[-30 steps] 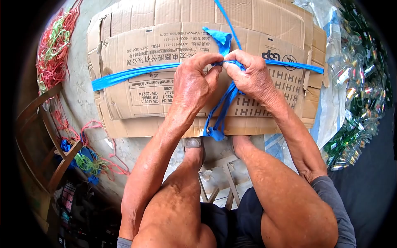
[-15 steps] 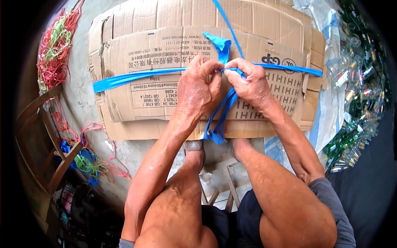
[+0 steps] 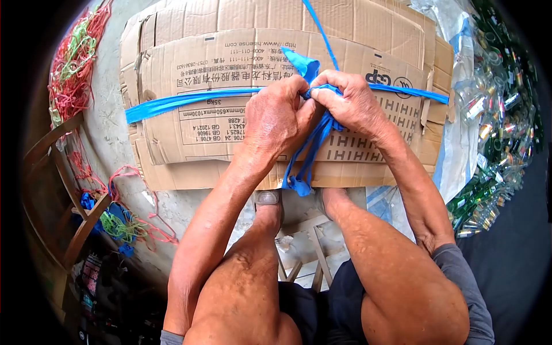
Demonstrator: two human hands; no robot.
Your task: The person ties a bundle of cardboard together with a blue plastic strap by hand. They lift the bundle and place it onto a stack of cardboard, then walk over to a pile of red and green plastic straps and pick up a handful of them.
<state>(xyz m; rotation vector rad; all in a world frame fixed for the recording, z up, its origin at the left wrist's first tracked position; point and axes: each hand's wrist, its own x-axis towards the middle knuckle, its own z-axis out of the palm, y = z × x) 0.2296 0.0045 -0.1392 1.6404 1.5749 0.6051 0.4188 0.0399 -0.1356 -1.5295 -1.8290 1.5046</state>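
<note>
The left hand [image 3: 276, 123] and right hand [image 3: 351, 106] meet on the stack of flattened brown cardboard sheets [image 3: 190, 63], pinching the blue plastic strap [image 3: 190, 100] where it crosses (fingers [image 3: 292, 87] closed tight on it), seemingly to hold it taut.

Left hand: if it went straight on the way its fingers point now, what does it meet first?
Left hand pinches the blue strap; pushing on, it likely meets the fingers of the right hand, just beyond, though depth is unclear.
</note>
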